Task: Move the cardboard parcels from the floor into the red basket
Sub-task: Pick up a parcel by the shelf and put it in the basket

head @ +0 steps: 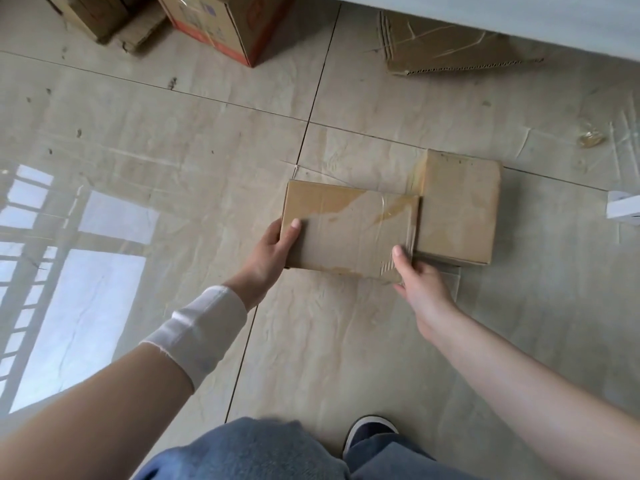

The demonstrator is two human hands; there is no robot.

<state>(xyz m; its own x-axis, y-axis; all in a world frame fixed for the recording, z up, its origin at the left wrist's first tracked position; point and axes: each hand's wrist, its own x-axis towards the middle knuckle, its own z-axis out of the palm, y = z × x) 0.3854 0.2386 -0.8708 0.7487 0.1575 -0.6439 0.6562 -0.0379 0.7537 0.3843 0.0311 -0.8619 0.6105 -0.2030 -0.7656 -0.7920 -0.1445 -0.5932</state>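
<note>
Two cardboard parcels there: left hand (pixel 273 251) and right hand (pixel 420 289) gripped the nearer parcel (pixel 349 230) by its ends, farther parcel (pixel 460 206) beside it on the floor (pixel 173 133).

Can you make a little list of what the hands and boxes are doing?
left hand: holds the near parcel's left edge, thumb on top
right hand: holds its right front corner, thumb on top
near parcel: taped, between both hands
second parcel: on the floor, just right of it
red basket: not in view
far away: a printed box and flat cardboard
</note>
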